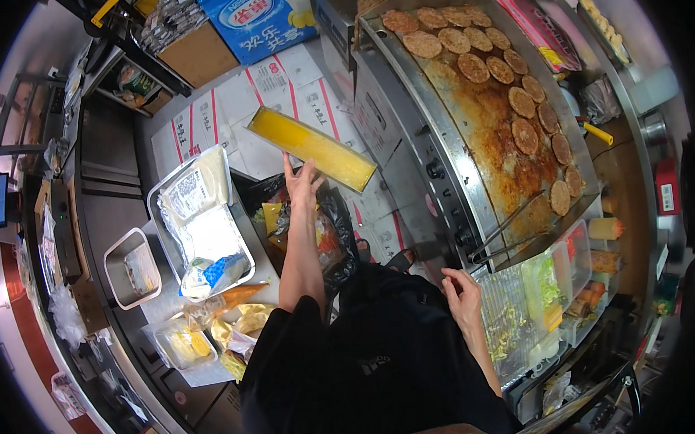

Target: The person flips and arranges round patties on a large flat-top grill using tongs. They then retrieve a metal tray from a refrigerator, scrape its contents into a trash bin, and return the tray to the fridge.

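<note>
My left hand reaches forward over a black-lined trash bin and holds the near long edge of a narrow rectangular tray of yellow grease or liquid. The tray is tilted in the view, above the cardboard-covered floor. At the lower right, my right hand has loosely bent fingers and holds nothing visible; it is beside the metal prep tray with shredded lettuce. Metal tongs lie across the near corner of the flat-top griddle, where several browned patties lie along the far and right sides.
To the left, a counter holds a metal tray with packaged food, an empty-looking small metal pan and a plastic tub with yellow food. Flattened cartons cover the floor. A blue box stands ahead. Clear tubs sit at right.
</note>
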Motion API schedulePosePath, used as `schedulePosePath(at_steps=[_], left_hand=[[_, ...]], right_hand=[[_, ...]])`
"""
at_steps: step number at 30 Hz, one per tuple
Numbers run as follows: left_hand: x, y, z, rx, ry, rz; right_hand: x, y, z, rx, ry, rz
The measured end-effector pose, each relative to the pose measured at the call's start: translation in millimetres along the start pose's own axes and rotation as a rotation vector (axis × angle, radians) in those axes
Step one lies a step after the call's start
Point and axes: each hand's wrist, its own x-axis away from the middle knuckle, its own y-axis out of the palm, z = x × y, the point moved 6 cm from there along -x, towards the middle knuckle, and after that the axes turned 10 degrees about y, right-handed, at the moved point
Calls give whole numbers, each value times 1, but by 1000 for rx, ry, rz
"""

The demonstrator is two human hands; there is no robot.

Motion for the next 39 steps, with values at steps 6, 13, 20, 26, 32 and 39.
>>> schedulePosePath(at_steps=[6,13,20,26,32,39], left_hand=[[13,-14,-8,-15,12,45],[38,-29,-21,3,32,78],[85,-54,-46,-41,-14,147],[141,-65,-65,32,-70,210],[187,-82,-96,129,-97,274],[223,-96,-142,281,-129,344]], right_hand=[[-3,1,-8,31,-24,-15],[-9,4,-17,75,-84,-34],[-12,4,-29,119,-138,-66],[-18,5,-35,152,-201,-108],[-27,12,-55,204,-243,-194],[-32,23,-74,297,-341,-279]])
